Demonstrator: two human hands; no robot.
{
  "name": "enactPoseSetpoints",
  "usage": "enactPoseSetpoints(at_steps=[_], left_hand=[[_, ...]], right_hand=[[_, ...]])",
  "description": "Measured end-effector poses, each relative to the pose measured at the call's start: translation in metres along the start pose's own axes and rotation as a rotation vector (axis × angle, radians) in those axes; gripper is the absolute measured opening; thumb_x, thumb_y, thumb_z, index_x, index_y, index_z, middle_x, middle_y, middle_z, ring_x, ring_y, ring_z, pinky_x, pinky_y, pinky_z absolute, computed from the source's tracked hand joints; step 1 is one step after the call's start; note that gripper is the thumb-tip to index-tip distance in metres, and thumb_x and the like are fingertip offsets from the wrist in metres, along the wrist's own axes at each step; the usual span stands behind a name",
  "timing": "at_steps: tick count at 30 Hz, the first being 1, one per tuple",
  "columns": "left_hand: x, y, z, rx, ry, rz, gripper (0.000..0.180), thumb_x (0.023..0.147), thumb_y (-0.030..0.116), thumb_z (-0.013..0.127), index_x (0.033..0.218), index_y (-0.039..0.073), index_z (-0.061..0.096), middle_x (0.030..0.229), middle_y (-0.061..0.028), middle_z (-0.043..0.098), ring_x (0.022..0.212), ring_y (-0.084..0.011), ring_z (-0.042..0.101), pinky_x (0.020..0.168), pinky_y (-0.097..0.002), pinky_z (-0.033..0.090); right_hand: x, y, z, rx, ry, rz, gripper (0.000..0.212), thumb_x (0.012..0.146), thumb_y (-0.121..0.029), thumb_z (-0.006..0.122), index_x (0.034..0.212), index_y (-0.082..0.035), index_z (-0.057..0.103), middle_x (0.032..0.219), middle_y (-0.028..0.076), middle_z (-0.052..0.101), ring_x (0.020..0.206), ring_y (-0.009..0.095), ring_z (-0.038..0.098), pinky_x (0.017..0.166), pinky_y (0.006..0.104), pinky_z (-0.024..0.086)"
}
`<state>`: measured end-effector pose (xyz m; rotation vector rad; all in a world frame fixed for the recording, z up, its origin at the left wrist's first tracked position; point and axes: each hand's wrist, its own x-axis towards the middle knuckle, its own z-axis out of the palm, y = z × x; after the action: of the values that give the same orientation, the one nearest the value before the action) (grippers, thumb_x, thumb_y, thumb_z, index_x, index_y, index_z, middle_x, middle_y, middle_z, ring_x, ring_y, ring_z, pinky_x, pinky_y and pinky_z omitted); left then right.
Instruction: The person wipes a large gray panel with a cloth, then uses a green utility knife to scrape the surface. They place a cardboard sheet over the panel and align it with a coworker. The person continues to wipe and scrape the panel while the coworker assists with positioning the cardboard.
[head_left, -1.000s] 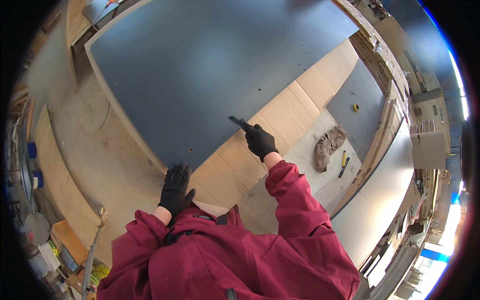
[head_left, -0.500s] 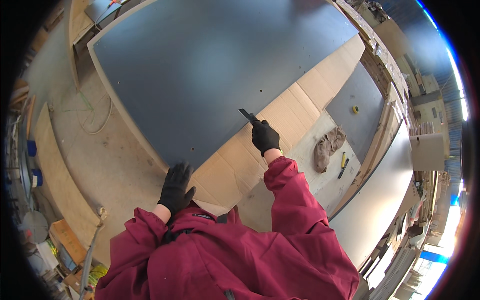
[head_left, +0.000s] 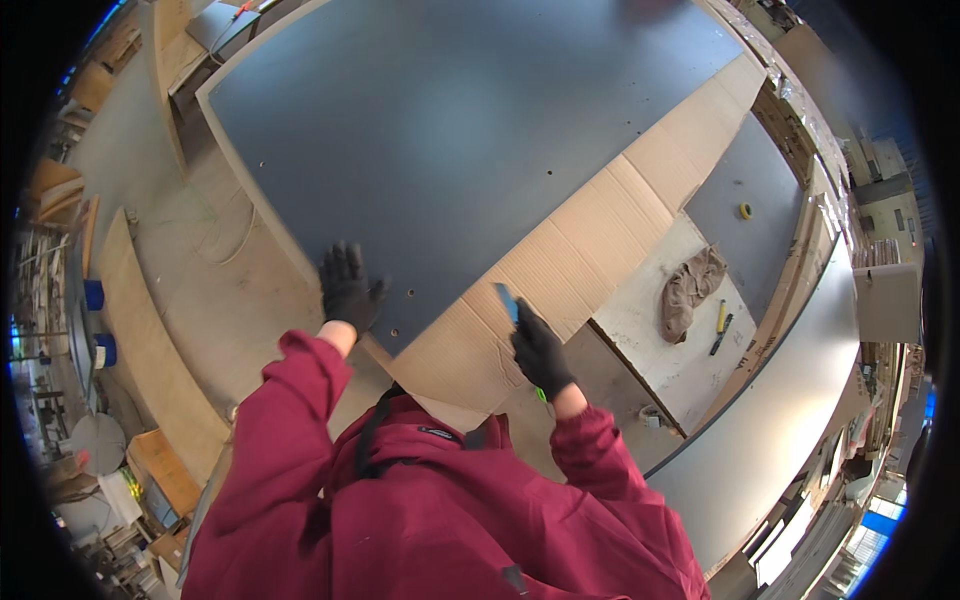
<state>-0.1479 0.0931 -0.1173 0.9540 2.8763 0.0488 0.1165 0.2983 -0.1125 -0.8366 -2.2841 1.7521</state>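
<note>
A large dark grey panel [head_left: 430, 170] with several small holes lies in front of me, on a wider sheet of cardboard [head_left: 590, 230] that sticks out along its near right edge. My left hand [head_left: 350, 290], black-gloved, rests at the panel's left edge near its closest corner, fingers spread. In my right hand [head_left: 541, 352], also gloved, is what looks like a utility knife [head_left: 508, 302]. Its flat blade points up and away over the cardboard flap; contact with the cardboard cannot be made out. The fingers wrap round the handle and hide most of it.
To the right, a brown cloth [head_left: 690, 292], a yellow-handled tool [head_left: 721, 318] and a black tool [head_left: 719, 336] lie on a pale board. Beyond is a tape roll [head_left: 745, 211]. A long pale panel [head_left: 770, 410] leans at right; a curved wooden board [head_left: 150, 350] stands at left.
My left hand has moved forward along the panel's left edge. My right hand has drawn back toward me, bringing the knife from the panel's edge to over the cardboard flap. The view has shifted.
</note>
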Motion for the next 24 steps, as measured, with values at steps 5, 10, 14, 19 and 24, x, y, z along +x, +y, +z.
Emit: enactPoseSetpoints(at_steps=[5,10,14,19,24], left_hand=[[0.037,0.088,0.021,-0.071,0.046,0.263,0.088,0.084,0.053,0.048,0.141,-0.005,0.013,0.147,-0.0277,0.01,0.137,-0.0413,0.006,0.111,-0.0502,0.005],[-0.01,0.205,0.021,-0.318,-0.578,0.929,0.067,0.083,0.047,0.054,0.129,0.0,0.042,0.136,-0.0203,0.038,0.126,-0.0368,0.034,0.108,-0.0447,0.022],[-0.046,0.214,0.012,-0.697,-0.146,1.099,0.052,0.085,0.038,0.054,0.126,0.006,0.047,0.131,-0.0178,0.045,0.121,-0.0343,0.043,0.105,-0.0461,0.028],[0.0,0.109,-0.009,-0.288,0.103,0.56,0.061,0.086,0.041,0.051,0.134,0.006,0.038,0.142,-0.0168,0.031,0.132,-0.0335,0.028,0.11,-0.046,0.018],[0.007,0.007,-0.036,-0.196,0.061,0.451,0.062,0.086,0.04,0.05,0.136,0.006,0.035,0.143,-0.0169,0.03,0.133,-0.0338,0.026,0.11,-0.0462,0.018]], right_hand=[[-0.066,0.013,-0.012,0.368,0.21,0.285,0.052,0.087,-0.004,0.052,0.137,-0.007,0.036,0.083,0.002,0.047,0.055,0.007,0.048,0.047,0.0234,0.043],[-0.087,0.006,-0.016,0.434,0.42,0.3,0.05,0.087,-0.004,0.052,0.136,-0.01,0.039,0.083,0.001,0.05,0.053,0.008,0.048,0.047,0.0232,0.043],[-0.098,0.008,-0.028,0.53,0.577,0.31,0.048,0.087,-0.002,0.053,0.133,-0.007,0.039,0.082,0.002,0.052,0.053,0.009,0.05,0.045,0.0236,0.043],[-0.09,0.0,-0.027,0.496,0.502,0.26,0.029,0.089,-0.003,0.051,0.117,-0.004,0.047,0.071,0.0,0.047,0.048,0.008,0.047,0.043,0.0235,0.04],[-0.052,-0.036,0.025,0.539,0.386,0.213,0.032,0.089,-0.004,0.052,0.12,-0.003,0.046,0.069,-0.001,0.046,0.047,0.008,0.045,0.041,0.0225,0.04]])
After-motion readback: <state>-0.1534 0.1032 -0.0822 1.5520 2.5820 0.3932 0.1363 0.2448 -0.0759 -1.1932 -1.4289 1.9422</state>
